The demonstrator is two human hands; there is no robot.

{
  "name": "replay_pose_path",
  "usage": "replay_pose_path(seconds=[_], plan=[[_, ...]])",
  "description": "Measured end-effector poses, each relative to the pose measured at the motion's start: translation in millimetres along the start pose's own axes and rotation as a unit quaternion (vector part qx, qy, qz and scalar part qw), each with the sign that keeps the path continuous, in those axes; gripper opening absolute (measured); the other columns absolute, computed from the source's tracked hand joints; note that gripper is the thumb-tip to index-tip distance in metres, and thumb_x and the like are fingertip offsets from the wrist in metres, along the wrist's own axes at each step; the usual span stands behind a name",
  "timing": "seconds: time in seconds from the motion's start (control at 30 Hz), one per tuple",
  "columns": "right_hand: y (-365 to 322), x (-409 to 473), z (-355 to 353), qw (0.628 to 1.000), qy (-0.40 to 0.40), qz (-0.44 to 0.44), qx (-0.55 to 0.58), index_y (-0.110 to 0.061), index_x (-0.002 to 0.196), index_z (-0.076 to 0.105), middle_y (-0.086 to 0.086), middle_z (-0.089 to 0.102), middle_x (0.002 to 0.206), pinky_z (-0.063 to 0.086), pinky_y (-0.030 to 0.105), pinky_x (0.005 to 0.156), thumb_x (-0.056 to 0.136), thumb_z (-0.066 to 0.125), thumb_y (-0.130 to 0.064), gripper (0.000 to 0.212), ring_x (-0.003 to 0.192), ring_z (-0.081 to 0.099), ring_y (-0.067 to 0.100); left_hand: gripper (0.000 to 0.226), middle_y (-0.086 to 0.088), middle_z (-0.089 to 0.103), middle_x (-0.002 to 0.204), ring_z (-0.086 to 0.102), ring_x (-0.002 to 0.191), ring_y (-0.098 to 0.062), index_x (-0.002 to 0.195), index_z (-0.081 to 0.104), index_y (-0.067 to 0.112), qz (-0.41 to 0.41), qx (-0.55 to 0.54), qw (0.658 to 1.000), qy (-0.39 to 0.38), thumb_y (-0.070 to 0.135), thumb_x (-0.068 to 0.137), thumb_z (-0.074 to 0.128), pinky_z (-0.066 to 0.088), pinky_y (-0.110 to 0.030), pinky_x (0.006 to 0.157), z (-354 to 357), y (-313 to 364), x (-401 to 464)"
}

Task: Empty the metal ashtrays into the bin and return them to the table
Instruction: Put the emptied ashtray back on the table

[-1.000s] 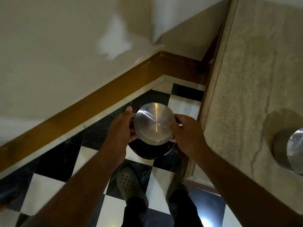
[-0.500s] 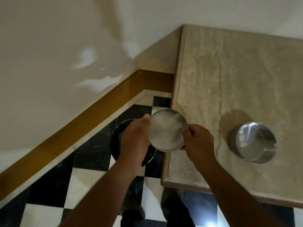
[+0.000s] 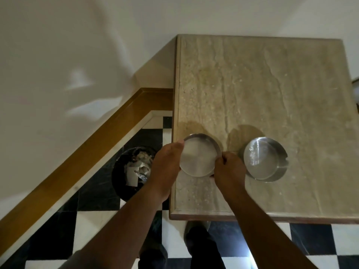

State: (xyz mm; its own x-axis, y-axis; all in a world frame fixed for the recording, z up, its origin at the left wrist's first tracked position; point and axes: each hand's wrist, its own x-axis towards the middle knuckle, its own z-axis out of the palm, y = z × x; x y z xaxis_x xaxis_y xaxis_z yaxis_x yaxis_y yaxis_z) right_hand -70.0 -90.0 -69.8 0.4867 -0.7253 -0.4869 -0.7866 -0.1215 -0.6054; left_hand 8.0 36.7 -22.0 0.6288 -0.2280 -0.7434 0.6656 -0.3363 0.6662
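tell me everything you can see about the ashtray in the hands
The held ashtray is a round, shallow dish of brushed, silvery metal with a low upright wall and a flat base. Its inside looks bare. It is open side up, over the near left corner of the stone table; whether it rests on it is unclear. The left hand grips its left rim, the right hand its near right rim.

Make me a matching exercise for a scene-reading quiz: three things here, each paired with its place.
Things:
1. held ashtray
2. second ashtray
3. bin

Places:
A. on the checkered floor, left of the table
B. between the left hand and right hand, over the table's left edge
C. standing free on the table, to the right

Pairs: 1-B, 2-C, 3-A
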Motion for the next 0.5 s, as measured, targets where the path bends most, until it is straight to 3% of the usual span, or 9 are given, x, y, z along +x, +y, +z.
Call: replay_pose_path(seconds=[0.27, 0.37, 0.43, 0.5], plan=[[12.7, -4.1, -4.6, 0.999, -0.017, -0.002, 0.041, -0.005, 0.072, 0.064, 0.012, 0.067, 0.065, 0.06, 0.052, 0.061, 0.092, 0.05, -0.016, 0.027, 0.063, 0.069, 0.026, 0.028, 0.004, 0.07, 0.103, 0.066, 0.103, -0.017, 0.093, 0.069, 0.032, 0.021, 0.004, 1.0, -0.012, 0.048, 0.101, 0.048, 0.051, -0.04, 0.094, 3.3, -8.2, -3.7], [13.0, -13.3, -10.3, 0.997, -0.012, 0.011, 0.071, -0.015, 0.073, 0.067, 0.004, 0.068, 0.069, 0.06, 0.047, 0.068, 0.091, 0.052, -0.037, 0.032, 0.068, 0.068, 0.021, 0.057, -0.008, 0.069, 0.096, 0.067, 0.094, -0.028, 0.096, 0.069, 0.014, 0.11, 0.114, 0.984, 0.076, 0.065, 0.089, 0.046, 0.054, -0.039, 0.078, 6.7, -18.3, -4.6], [16.2, -24.3, -18.0, 0.997, -0.01, 0.03, 0.072, -0.018, 0.065, 0.063, 0.001, 0.065, 0.065, 0.054, 0.036, 0.067, 0.095, 0.049, -0.041, 0.04, 0.065, 0.063, 0.016, 0.052, -0.013, 0.066, 0.091, 0.064, 0.089, -0.032, 0.085, 0.063, 0.017, 0.169, 0.16, 0.964, 0.13, 0.066, 0.088, 0.043, 0.052, -0.037, 0.073, 8.9, -24.7, -10.2], [28.0, -34.5, -25.0, 0.996, -0.004, 0.055, 0.07, -0.014, 0.065, 0.063, 0.005, 0.064, 0.065, 0.05, 0.036, 0.068, 0.098, 0.043, -0.042, 0.047, 0.065, 0.061, 0.019, 0.043, -0.007, 0.068, 0.088, 0.065, 0.085, -0.026, 0.083, 0.064, 0.023, 0.19, 0.165, 0.962, 0.102, 0.061, 0.092, 0.045, 0.051, -0.033, 0.071, 16.6, -28.4, -21.5]])
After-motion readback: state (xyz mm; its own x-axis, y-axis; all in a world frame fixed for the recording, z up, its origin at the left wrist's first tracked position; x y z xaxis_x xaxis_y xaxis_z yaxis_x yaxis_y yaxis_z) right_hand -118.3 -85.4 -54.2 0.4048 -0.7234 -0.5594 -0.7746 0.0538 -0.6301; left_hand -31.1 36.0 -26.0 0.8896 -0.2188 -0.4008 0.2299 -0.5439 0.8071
